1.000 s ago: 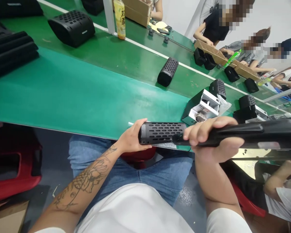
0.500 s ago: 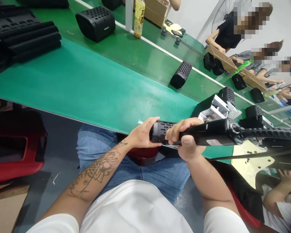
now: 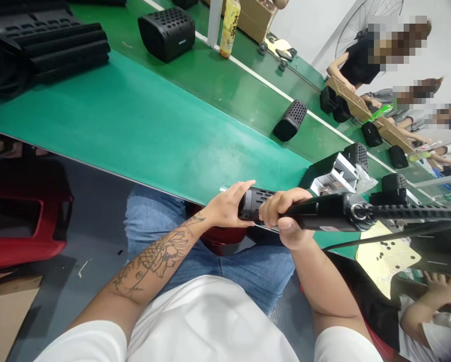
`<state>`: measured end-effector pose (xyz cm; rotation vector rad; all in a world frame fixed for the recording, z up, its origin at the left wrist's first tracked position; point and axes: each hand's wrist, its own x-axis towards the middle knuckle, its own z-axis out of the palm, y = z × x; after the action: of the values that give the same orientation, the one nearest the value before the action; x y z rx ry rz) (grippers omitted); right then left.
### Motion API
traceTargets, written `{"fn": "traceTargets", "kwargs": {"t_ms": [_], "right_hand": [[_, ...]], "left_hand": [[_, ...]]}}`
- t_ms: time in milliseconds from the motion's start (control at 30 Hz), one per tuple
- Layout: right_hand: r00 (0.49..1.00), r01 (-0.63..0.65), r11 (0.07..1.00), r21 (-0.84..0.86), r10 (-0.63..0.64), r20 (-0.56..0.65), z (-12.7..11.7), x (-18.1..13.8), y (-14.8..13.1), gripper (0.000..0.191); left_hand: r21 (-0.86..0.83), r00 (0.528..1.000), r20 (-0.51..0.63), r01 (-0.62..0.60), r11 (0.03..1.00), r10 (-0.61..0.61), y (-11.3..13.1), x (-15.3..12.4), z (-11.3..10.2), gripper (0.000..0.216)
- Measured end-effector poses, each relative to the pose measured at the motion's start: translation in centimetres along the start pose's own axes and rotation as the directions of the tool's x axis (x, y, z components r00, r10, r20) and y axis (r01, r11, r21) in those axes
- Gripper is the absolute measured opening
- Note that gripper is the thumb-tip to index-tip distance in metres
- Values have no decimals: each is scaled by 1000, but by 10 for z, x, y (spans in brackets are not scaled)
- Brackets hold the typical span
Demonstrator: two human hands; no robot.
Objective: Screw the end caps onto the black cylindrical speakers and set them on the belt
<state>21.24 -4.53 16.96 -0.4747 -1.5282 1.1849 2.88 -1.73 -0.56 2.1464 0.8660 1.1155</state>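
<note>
My left hand (image 3: pixel 229 206) is wrapped around one end of a black speaker housing (image 3: pixel 258 197) with slotted openings, at the table's front edge. My right hand (image 3: pixel 291 216) grips a black electric screwdriver (image 3: pixel 325 211), which lies nearly level and points left toward the housing. Its tip is hidden behind my fingers, so I cannot tell whether it touches. From the screwdriver's rear end, a cable and a dark ribbed cord run off to the right.
The green table (image 3: pixel 165 136) bears a stack of black housings (image 3: pixel 60 45), separate speakers (image 3: pixel 167 35) (image 3: pixel 291 120), a white open box (image 3: pixel 334 176) and a yellow sheet (image 3: pixel 387 256) with small black dots. A bottle (image 3: pixel 230 27) stands farther back. Co-workers sit across and at right.
The view has shifted slightly, so the table and its things appear farther right. Both hands keep their hold on the housing and the screwdriver, which tilts a little differently.
</note>
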Motion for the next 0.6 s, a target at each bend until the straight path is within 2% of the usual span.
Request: {"fn": "traceTargets", "kwargs": {"t_ms": [167,267,333,400,433,500,533,600], "right_hand": [[996,-83,996,-45,85,36,-10,-10,11,37],[993,-100,992,-70,104,51,-8,-15,6,42],[999,-32,997,-66,31,-14,-10,-16,-5,45],[988,72,995,-76,-81,-131,-22,-14,-23,46],[969,116,988,-103,-135,-205,-34,-12,-33,46],[898,162,963,-214,-234,-373,-68,-6,-50,44],[843,156,944,-291,-281,-459,-89,-2,-56,43],[710,101,888,-449,-380,-593,-135,5,-59,45]], "left_hand": [[28,998,20,55,998,-55,-1,2,-5,134],[100,995,-6,102,990,-102,5,-6,0,128],[195,985,-114,148,970,-127,17,-20,11,129],[297,954,-275,201,933,-118,34,-43,29,135],[339,934,-345,217,915,-93,44,-58,39,140],[394,919,-391,209,895,-43,62,-88,58,142],[411,927,-375,185,893,-20,69,-103,66,136],[417,963,-267,88,905,29,79,-125,78,117]]}}
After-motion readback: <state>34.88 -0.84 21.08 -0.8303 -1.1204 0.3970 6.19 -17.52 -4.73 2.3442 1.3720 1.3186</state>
